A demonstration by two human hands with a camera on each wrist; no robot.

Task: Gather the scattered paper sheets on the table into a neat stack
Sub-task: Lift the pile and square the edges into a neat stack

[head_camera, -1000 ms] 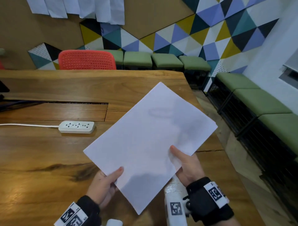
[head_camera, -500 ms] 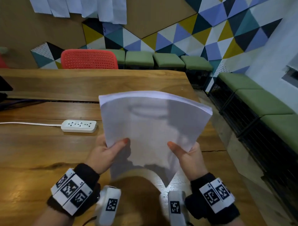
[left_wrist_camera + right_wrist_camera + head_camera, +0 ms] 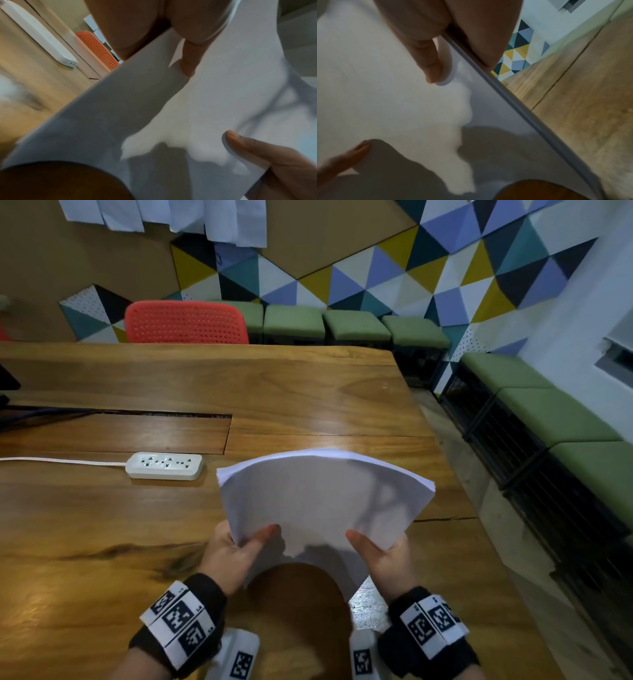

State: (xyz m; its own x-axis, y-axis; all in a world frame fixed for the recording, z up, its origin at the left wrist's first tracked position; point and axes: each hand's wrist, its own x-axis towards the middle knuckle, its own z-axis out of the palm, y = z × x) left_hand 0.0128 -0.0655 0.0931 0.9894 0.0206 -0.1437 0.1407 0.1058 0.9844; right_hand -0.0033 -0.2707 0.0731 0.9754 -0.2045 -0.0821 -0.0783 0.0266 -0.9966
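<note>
At mid-left of the head view a white power strip (image 3: 164, 466) lies on the wooden tabletop (image 3: 308, 392), its cord running off the left edge. Below centre, the left hand (image 3: 233, 556) pinches the left edge of the paper stack (image 3: 322, 501), thumb on the front face. The sheets bow upward, held above the tabletop. To the right, the right hand (image 3: 383, 559) pinches the opposite edge likewise. No loose sheets show on the tabletop, so gathering looks done; squaring the edges and laying the stack down remain.
</note>
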